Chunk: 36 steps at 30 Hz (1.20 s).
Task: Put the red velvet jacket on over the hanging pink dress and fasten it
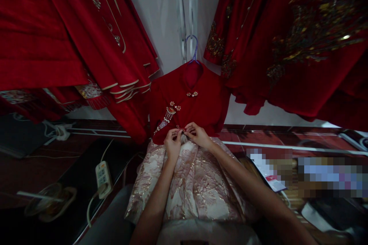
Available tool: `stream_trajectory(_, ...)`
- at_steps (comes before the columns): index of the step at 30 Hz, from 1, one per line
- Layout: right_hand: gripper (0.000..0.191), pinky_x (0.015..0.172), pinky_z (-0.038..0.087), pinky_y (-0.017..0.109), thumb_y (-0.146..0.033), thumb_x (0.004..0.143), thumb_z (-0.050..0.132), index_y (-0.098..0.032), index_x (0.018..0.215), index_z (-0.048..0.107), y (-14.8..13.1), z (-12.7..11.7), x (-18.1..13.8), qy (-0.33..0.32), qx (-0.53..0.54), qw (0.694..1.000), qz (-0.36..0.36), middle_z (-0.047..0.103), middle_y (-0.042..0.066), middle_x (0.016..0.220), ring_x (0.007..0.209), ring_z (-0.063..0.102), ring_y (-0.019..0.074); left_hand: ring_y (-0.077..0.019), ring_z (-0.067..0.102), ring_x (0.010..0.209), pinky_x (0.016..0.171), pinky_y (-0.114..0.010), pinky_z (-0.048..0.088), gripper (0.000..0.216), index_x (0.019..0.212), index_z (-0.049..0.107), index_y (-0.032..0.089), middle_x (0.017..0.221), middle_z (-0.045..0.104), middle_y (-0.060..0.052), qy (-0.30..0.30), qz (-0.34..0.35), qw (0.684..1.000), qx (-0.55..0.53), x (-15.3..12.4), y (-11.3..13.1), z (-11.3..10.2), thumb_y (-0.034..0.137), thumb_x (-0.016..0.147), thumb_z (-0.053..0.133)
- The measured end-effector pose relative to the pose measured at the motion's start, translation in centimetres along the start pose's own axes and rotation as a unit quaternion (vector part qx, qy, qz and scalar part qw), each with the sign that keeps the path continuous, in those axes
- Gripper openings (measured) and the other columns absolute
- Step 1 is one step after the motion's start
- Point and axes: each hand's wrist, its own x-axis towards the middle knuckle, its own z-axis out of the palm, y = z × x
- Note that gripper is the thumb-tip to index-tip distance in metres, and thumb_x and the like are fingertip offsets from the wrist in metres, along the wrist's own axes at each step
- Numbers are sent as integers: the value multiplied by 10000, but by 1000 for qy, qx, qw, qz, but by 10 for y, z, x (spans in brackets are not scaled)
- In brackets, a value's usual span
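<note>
In front of me a red jacket with a stand-up collar hangs on a purple hanger. A beaded tassel ornament and a small jewelled clasp decorate its front. Below lies a pale pink and gold brocade skirt, spread toward my lap. At the jacket's lower front edge, my left hand and my right hand meet. Both have thumb and fingers pinched on the red hem, near a small beaded detail. Exactly what lies between the fingertips is partly hidden.
Red embroidered garments hang on the left, and more with gold sequins on the right. A power strip and a plastic cup rest on a black surface at left. A phone-like device lies at right.
</note>
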Motion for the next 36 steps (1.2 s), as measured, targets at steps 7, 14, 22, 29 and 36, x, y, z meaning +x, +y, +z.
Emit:
stream_trajectory(7, 217, 719, 515, 249, -311, 778, 634, -180, 927, 547, -2, 0, 0, 18, 7, 1000, 6, 616, 23, 859, 796, 601, 113, -127, 623, 711, 679, -243, 509, 220, 834, 631, 157, 802, 666, -49, -55, -61, 993, -82, 4, 2, -1, 349, 737, 678)
stream_trajectory(14, 263, 718, 514, 266, -366, 764, 657, -158, 918, 608, -20, -22, 6, -33, 32, 998, 30, 654, 35, 835, 751, 606, 112, -122, 626, 749, 735, -281, 531, 396, 999, 635, 171, 910, 661, -58, -134, -128, 961, -206, 42, 10, -10, 436, 709, 686)
stream_trajectory(22, 274, 712, 506, 271, -367, 739, 675, -152, 901, 623, -59, -55, 2, -145, 86, 985, 37, 670, 32, 805, 717, 611, 111, -125, 636, 755, 794, -330, 531, 388, 932, 645, 145, 935, 669, -82, -111, -175, 940, -272, 95, 24, 4, 466, 717, 685)
stream_trajectory(29, 268, 689, 508, 269, -355, 732, 684, -156, 903, 629, -61, -56, 3, -128, 79, 988, 39, 663, 22, 780, 692, 601, 109, -137, 647, 842, 860, -327, 497, 395, 947, 688, 143, 1016, 690, -101, -87, -202, 923, -316, 99, 44, 11, 425, 675, 734)
stream_trajectory(36, 232, 682, 510, 266, -321, 730, 678, -161, 892, 638, -61, -58, 3, -121, 88, 988, 30, 673, 21, 776, 675, 606, 107, -143, 648, 907, 873, -315, 483, 375, 967, 701, 161, 1123, 672, -107, -60, -206, 925, -315, 104, 39, 17, 379, 665, 742)
